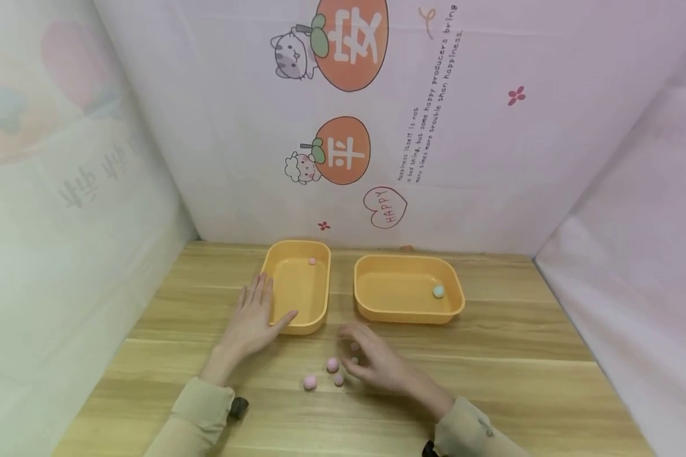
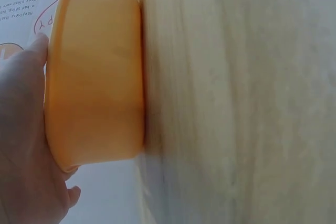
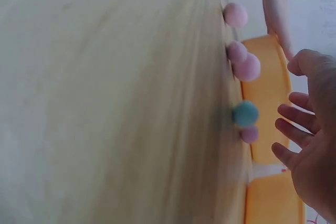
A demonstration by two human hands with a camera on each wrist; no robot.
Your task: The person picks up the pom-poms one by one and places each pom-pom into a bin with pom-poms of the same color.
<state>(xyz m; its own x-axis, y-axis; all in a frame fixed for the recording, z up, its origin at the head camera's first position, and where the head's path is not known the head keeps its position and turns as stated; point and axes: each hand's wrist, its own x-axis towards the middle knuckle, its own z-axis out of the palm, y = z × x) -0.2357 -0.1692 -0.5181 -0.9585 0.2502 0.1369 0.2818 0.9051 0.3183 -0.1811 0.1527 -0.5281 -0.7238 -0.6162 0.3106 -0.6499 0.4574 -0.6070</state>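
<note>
My left hand [image 1: 253, 320] rests on the near left corner of the left yellow tray [image 1: 297, 292], fingers along the outer side and thumb across the rim. A small pink ball [image 1: 312, 261] lies inside that tray. Holding nothing, my right hand [image 1: 380, 362] hovers over the tabletop with loosely bent fingers. Left of it lie a pink ball [image 1: 332, 364], another pink ball [image 1: 310, 382] and a smaller pink one [image 1: 338, 379]. In the right wrist view, a teal ball [image 3: 245, 114] and a small pink ball [image 3: 249, 134] lie near the fingers; the head view partly hides them.
To the right, a second yellow tray [image 1: 397, 292] stands sideways with a pale green ball [image 1: 438, 292] inside. A printed cloth backdrop [image 1: 463, 158] rises behind the wooden table [image 1: 520, 355], and cloth also hangs at both sides.
</note>
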